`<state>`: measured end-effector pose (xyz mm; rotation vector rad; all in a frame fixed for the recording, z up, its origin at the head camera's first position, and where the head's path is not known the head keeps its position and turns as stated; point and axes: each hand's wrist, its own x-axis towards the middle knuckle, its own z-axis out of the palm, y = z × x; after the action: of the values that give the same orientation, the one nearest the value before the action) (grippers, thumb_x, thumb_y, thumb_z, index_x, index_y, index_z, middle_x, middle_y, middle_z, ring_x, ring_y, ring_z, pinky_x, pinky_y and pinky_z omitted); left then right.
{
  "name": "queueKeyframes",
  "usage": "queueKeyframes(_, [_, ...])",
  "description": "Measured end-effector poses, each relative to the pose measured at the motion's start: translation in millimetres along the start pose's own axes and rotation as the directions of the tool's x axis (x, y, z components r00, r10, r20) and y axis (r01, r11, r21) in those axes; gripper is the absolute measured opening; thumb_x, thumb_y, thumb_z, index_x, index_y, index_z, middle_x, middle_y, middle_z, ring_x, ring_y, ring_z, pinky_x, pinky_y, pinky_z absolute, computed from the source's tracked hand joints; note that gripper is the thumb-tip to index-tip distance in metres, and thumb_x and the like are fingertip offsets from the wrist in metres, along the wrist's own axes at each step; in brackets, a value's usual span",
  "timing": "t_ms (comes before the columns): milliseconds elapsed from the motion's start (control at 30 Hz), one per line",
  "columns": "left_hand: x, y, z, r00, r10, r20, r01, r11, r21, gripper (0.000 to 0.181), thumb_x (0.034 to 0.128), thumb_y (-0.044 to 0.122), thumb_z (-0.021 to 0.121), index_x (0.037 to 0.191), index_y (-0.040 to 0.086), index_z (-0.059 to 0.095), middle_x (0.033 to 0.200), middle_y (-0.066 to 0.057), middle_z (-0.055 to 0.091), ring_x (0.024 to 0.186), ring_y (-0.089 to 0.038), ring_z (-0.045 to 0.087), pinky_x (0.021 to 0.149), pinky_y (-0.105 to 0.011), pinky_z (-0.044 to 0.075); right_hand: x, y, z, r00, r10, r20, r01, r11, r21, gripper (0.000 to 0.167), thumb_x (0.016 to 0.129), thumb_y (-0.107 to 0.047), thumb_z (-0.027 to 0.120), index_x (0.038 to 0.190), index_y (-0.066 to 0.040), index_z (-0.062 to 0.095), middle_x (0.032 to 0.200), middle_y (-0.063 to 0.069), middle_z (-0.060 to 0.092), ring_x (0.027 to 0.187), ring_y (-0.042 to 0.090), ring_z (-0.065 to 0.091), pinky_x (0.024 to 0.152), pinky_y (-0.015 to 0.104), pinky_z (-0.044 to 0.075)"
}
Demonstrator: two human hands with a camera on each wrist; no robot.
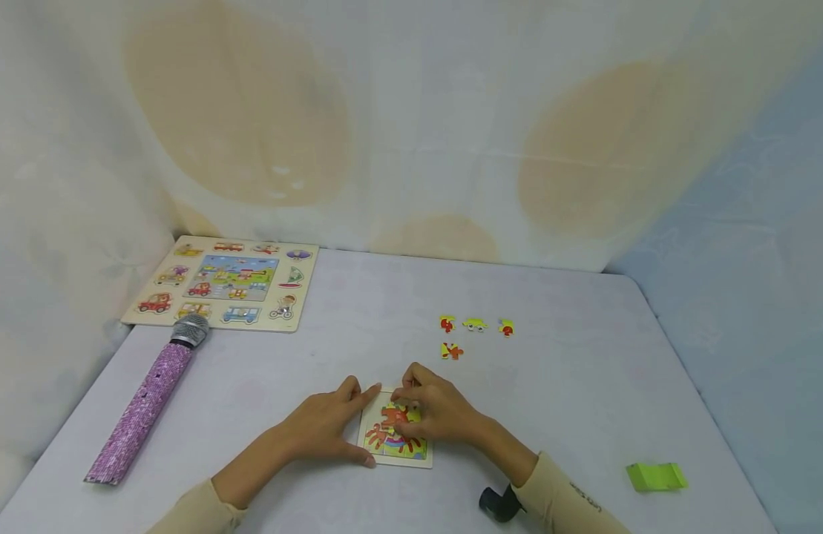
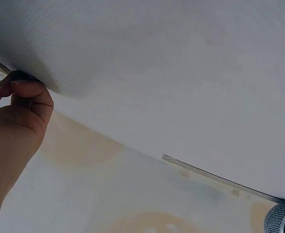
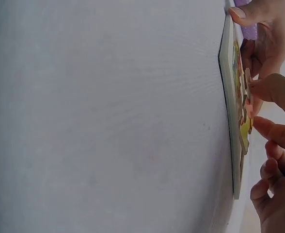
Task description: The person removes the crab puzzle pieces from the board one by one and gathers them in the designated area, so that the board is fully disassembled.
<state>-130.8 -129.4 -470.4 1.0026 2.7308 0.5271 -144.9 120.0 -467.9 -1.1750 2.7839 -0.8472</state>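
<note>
A small wooden jigsaw board with a pale frame and a red-and-yellow picture lies near the table's front. My left hand holds its left side, thumb at the near corner and index finger at the far one. Over the picture, my right hand pinches a jigsaw piece between thumb and index finger. That piece sits tilted just above the others in the right wrist view; its picture is mostly hidden. Several loose jigsaw pieces lie beyond the board, slightly right.
A larger wooden vehicle puzzle lies at the back left. The pink glittery microphone touches its near edge. A green block stands at the front right. Something black rests beside the right sleeve. Cloth walls border the table.
</note>
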Motion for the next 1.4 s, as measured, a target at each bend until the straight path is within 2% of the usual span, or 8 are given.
queueKeyframes(200, [0.8,-0.4,0.9,1.000,-0.002,0.004,0.002,1.000,-0.005,0.106,0.0680,0.074,0.074,0.150,0.014,0.044,0.106,0.005,0.040,0.069,-0.005,0.043,0.061,-0.020,0.037,0.7,2,0,0.999,-0.009,-0.037,0.008,0.999,-0.037,0.034,0.076,-0.030,0.083,0.105,-0.013,0.077,0.098,-0.005,0.045,0.087,0.004,0.045,0.073,0.014,0.042])
queueKeyframes(400, [1.0,-0.7,1.3,1.000,0.002,0.002,-0.002,1.000,-0.006,0.106,0.0682,0.074,0.073,0.150,0.015,0.044,0.107,0.005,0.040,0.070,-0.005,0.043,0.061,-0.020,0.038,2.2,0,-1,0.998,-0.019,-0.066,0.018,1.000,-0.017,0.042,0.074,-0.029,0.086,0.109,-0.008,0.077,0.099,-0.004,0.045,0.087,0.006,0.045,0.072,0.014,0.042])
queueKeyframes(700, [1.8,-0.6,2.6,1.000,0.002,0.005,-0.002,1.000,-0.015,0.106,0.0683,0.074,0.073,0.151,0.014,0.044,0.107,0.004,0.040,0.070,-0.005,0.043,0.061,-0.020,0.038,1.6,-1,1,0.996,0.085,-0.004,-0.085,0.995,-0.057,0.043,0.080,-0.036,0.082,0.115,-0.012,0.075,0.099,-0.005,0.043,0.086,0.006,0.043,0.072,0.016,0.041])
queueKeyframes(867, [1.8,0.1,2.0,1.000,0.002,0.004,-0.002,1.000,-0.012,0.106,0.0688,0.077,0.070,0.150,0.015,0.044,0.107,0.005,0.041,0.070,-0.005,0.043,0.061,-0.020,0.038,-5.5,-2,-3,0.991,0.133,-0.015,-0.133,0.990,-0.043,0.045,0.078,-0.036,0.084,0.117,-0.015,0.075,0.098,-0.006,0.042,0.087,0.007,0.042,0.071,0.017,0.040])
queueKeyframes(967, [3.8,0.2,1.6,1.000,0.007,-0.016,-0.007,1.000,0.004,0.095,0.0751,0.076,0.065,0.150,0.020,0.046,0.105,0.006,0.041,0.067,-0.004,0.040,0.059,-0.020,0.036,-10.6,-2,-4,0.987,0.159,-0.032,-0.160,0.986,-0.043,0.043,0.077,-0.036,0.085,0.114,-0.016,0.076,0.096,-0.007,0.042,0.087,0.007,0.042,0.070,0.018,0.039])
queueKeyframes(1100, [10.5,1.1,2.5,0.995,0.041,-0.096,-0.035,0.997,0.068,0.070,0.0840,0.068,0.063,0.141,0.028,0.057,0.099,0.007,0.039,0.061,-0.003,0.034,0.053,-0.019,0.030,-15.5,1,-4,0.984,0.172,-0.041,-0.174,0.984,-0.046,0.038,0.077,-0.034,0.086,0.110,-0.018,0.078,0.095,-0.007,0.042,0.086,0.007,0.041,0.068,0.017,0.038])
queueKeyframes(1200, [16.5,2.9,4.8,0.988,0.066,-0.139,-0.051,0.993,0.110,0.058,0.0848,0.063,0.066,0.131,0.029,0.066,0.095,0.007,0.038,0.059,-0.003,0.032,0.051,-0.018,0.026,-17.4,3,-3,0.985,0.167,-0.041,-0.168,0.986,-0.025,0.035,0.078,-0.033,0.085,0.109,-0.018,0.078,0.095,-0.007,0.042,0.086,0.006,0.040,0.068,0.017,0.038])
queueKeyframes(1400, [24.0,8.9,6.0,0.988,0.065,-0.141,-0.048,0.991,0.124,0.049,0.0839,0.056,0.072,0.123,0.027,0.071,0.094,0.005,0.038,0.057,-0.005,0.034,0.050,-0.020,0.026,-19.9,6,-2,0.986,0.155,-0.057,-0.154,0.988,0.017,0.031,0.079,-0.032,0.084,0.107,-0.019,0.078,0.094,-0.007,0.042,0.084,0.006,0.040,0.066,0.017,0.037])
